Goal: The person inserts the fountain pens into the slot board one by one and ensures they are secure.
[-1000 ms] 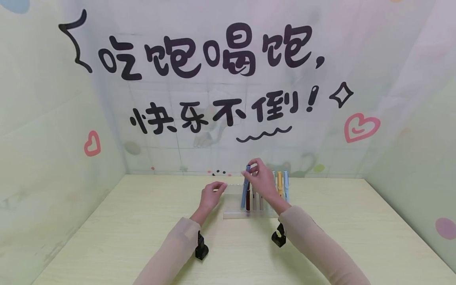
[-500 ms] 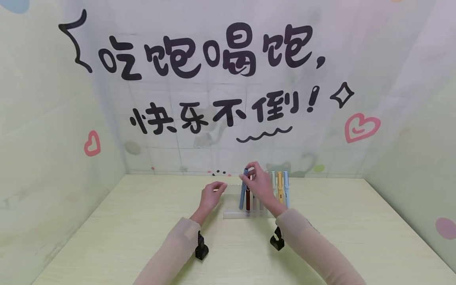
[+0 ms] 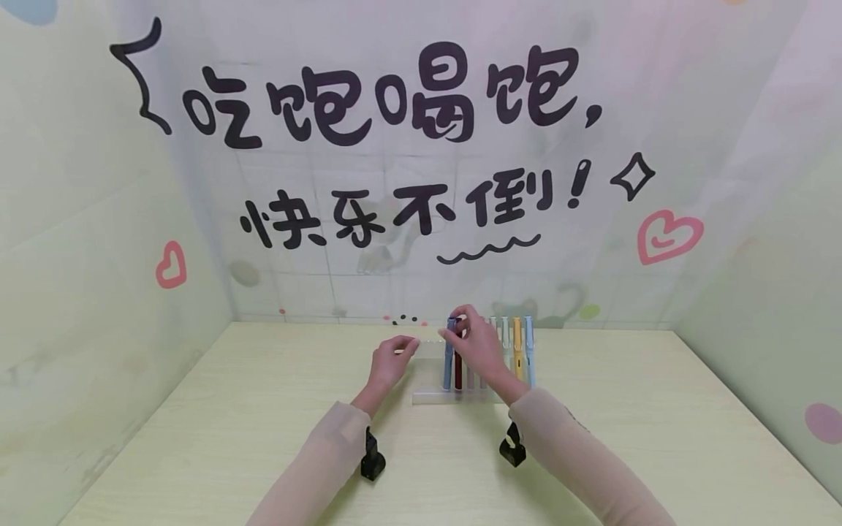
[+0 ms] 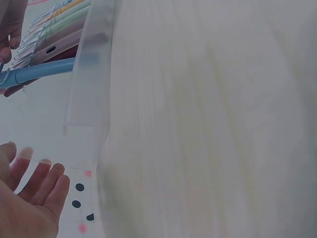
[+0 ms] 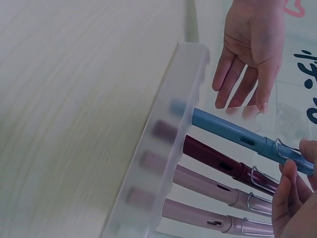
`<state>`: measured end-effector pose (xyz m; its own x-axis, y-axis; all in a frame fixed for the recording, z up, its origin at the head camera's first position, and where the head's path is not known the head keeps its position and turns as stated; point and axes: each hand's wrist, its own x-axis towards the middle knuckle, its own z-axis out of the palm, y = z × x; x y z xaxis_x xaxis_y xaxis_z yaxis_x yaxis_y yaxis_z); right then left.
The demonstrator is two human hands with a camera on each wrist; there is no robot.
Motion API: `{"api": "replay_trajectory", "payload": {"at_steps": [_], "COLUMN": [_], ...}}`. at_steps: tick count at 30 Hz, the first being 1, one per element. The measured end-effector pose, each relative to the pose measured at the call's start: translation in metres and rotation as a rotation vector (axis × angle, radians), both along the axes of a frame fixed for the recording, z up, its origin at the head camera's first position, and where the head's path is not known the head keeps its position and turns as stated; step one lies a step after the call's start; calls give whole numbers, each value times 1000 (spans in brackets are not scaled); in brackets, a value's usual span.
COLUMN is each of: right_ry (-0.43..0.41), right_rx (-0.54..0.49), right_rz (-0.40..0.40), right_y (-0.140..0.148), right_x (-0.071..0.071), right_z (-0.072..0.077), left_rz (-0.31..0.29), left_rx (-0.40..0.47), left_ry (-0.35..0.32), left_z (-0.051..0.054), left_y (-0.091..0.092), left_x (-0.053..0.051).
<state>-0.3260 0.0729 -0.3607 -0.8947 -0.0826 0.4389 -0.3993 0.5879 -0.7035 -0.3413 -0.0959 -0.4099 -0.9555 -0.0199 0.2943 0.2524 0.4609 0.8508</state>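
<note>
In the head view my right hand (image 3: 482, 351) pinches the cap end of a blue pen (image 3: 449, 365). That pen stands in a clear pen stand (image 3: 429, 398), its lower end behind the frosted front lip (image 5: 190, 62) in the right wrist view. Beside it is a dark red pen (image 5: 210, 153), then two dusky pink pens, one a pink pen (image 5: 200, 183). My left hand (image 3: 392, 359) holds the stand's upper left edge, thumb in front and fingers behind the clear panel, as the left wrist view (image 4: 37, 198) shows.
Further right in the stand are a yellow pen (image 3: 517, 340), a light blue pen (image 3: 529, 343) and pale green ones, partly behind my right hand. The pale wooden table (image 3: 263, 438) runs back to a printed backdrop (image 3: 316, 292).
My right hand has lowered the blue pen and moved it slightly left; its lower end has come down into the stand and it leans less. The left hand has stayed in place.
</note>
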Motion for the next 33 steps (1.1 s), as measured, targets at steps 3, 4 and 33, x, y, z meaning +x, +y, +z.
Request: {"api": "replay_trajectory", "payload": {"at_steps": [3,4,33], "right_ry": [-3,-5,-41], "right_rx": [-3,-3,244], "right_rz": [11,13,-50], "right_y": [0,0,2], "right_x": [0,0,-9], "right_z": [-1,-1,1], "left_rz": [-5,-6,-4], "left_rx": [1,0,1], "left_ry": [2,3,-5], "left_z": [0,0,-2], "left_y": [0,0,1], "left_x": [1,1,2]}}
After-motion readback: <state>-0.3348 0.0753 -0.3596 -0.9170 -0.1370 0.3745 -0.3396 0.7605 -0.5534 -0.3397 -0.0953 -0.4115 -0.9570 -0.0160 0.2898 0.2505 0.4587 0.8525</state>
